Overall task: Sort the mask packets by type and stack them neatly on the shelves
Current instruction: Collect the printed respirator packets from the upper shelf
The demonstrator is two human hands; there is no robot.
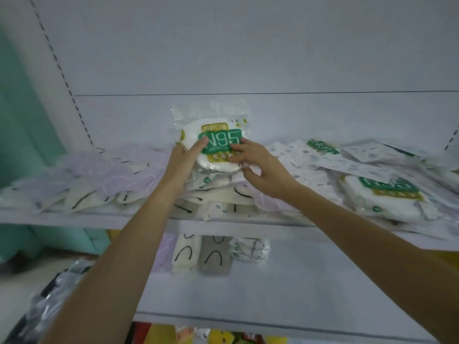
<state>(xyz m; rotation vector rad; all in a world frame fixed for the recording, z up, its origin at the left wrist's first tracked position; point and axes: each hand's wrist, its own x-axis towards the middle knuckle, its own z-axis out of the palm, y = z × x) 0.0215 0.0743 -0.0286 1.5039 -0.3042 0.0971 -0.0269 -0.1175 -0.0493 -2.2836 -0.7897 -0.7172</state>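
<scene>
Head view: we hold an N95 packet [219,141] w/ both hands, tilted up toward us, just above the mixed pile [218,192] mid upper shelf [74,218]. Our left hand [183,162] grips its left edge, thumb across the front, the rest hidden behind. Our right hand [260,170] pinches the lower-right edge, fingers [239,147] curled on the label. Other N95 packets [387,192] lie to the right, lavender packets [111,175] to the left. On the lower shelf [285,294], a cream packet [185,252] sits beside a grey packet [215,255].
</scene>
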